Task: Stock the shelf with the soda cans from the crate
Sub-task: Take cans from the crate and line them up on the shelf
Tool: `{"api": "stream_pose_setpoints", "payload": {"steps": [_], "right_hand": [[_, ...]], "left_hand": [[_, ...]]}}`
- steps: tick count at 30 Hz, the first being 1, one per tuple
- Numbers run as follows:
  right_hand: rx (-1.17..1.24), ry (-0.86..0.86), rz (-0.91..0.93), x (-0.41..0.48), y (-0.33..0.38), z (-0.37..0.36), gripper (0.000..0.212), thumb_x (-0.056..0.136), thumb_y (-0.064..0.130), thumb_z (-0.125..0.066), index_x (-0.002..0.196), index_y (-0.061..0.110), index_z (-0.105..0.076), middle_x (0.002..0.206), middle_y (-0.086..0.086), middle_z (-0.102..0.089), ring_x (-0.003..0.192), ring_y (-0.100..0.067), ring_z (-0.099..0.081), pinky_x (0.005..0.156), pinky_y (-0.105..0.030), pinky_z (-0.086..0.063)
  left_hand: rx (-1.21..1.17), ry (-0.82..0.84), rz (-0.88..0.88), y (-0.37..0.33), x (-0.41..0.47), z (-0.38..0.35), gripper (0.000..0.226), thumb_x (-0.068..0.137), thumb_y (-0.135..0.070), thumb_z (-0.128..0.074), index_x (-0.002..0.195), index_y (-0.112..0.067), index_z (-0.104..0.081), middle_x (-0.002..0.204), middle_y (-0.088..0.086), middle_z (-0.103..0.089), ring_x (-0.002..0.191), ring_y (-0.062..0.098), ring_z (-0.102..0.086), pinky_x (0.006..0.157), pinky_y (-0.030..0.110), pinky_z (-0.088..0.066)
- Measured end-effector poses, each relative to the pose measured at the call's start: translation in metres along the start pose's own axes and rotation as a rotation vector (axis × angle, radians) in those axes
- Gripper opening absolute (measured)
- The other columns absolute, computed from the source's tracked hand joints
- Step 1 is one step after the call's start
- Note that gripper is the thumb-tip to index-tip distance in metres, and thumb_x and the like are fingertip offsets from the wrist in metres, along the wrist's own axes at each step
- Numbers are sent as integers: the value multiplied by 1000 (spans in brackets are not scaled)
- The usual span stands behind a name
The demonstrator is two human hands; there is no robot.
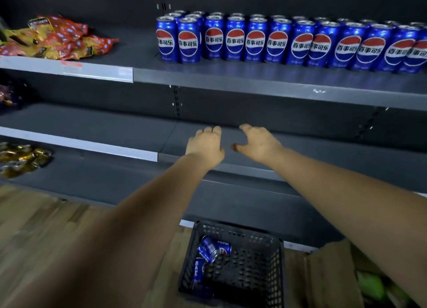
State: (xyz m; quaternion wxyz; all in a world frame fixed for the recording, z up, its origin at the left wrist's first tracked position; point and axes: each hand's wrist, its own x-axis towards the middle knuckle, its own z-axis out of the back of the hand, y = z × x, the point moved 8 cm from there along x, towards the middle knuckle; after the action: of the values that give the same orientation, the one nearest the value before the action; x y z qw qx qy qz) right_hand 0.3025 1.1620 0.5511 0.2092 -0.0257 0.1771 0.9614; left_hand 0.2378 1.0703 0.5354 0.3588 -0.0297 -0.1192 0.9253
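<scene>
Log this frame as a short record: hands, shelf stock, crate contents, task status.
left hand: open, holds nothing, over the middle shelf
right hand: open, fingers spread, holds nothing, beside the left hand
upper shelf: upright blue Pepsi cans in rows, to the right of the red snack bags
crate: black plastic, on the floor
crate cans: a few, lying on their sides
status: unfinished; cans left in the crate

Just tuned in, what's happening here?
A person is stocking a grey metal shelf. The left hand and right hand both reach over its middle level, holding nothing. Blue soda cans stand in rows on the level above. A few more blue cans lie on their sides in the black plastic crate below.
</scene>
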Motion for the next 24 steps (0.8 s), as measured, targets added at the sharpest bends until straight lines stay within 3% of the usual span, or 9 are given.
{"api": "stream_pose_setpoints", "payload": {"steps": [8,13,17,24], "right_hand": [[112,83,-112,7,-22,-74,55,94,23,-54,144,15,-35,129,-11,-53,110,-26,-56,91,-38,-50],[447,18,-279,11,-48,-122,39,92,12,-55,130,7,-51,111,-9,-61,107,-24,-58,87,-23,-44],[489,51,-332,11,-62,-164,38,92,12,-52,130,10,-53,121,-8,-61,113,-20,-56,84,-16,-38],[505,138,-350,-6,-90,-222,30,92,10,-52,120,12,-61,114,-5,-65,104,-15,-59,84,-14,-38]], "left_hand": [[-1,145,10,26,-7,-65,43,94,-21,-45,134,-8,-38,131,14,-47,121,30,-42,95,39,-39],[69,235,30,45,-13,-111,48,93,-20,-47,137,-7,-34,135,14,-43,125,31,-39,97,40,-38],[99,328,26,58,-17,-148,49,94,-20,-47,138,-5,-34,139,15,-41,127,32,-37,97,40,-38],[126,562,-151,73,-41,-217,50,93,-17,-45,140,-9,-32,141,12,-39,129,28,-35,101,36,-34]]}}
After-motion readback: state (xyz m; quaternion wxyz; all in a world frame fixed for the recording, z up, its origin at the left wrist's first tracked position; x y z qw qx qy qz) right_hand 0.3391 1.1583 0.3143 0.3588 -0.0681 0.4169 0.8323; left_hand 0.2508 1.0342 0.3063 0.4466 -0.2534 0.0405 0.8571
